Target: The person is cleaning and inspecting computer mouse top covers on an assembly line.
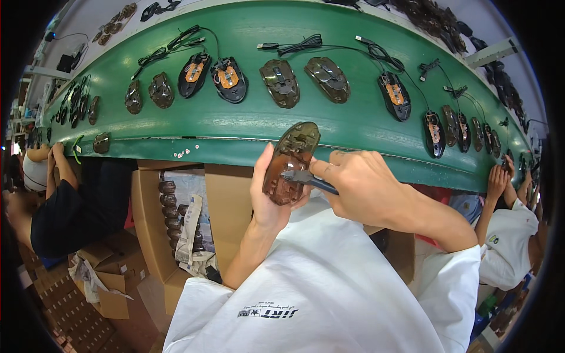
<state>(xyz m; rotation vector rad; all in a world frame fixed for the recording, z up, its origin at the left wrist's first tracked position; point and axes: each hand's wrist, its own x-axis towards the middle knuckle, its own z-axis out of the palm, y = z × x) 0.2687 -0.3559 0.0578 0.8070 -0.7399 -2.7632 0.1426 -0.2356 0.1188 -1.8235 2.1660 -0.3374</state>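
My left hand (268, 200) holds a translucent brown mouse top shell (292, 154) upright in front of my chest, its ribbed inner side showing. The fingers wrap round its lower part. In my right hand (368, 185) is a pair of dark-handled cutting pliers (312, 179), gripped in a closed fist. The metal jaws lie against the inside of the shell, near its middle. Whether they bite on a piece of plastic I cannot make out. Beyond, on the green conveyor belt (229, 126), lie two more brown shells, one (280, 83) beside the other (328, 79).
Mouse bases with orange boards and cables, such as one (228, 80), lie along the belt. Below its edge at left stands an open cardboard box (150, 217) with stacked shells (170, 215). Co-workers sit on both sides, a dark sleeve (82, 206) left, a white shirt (509, 244) right.
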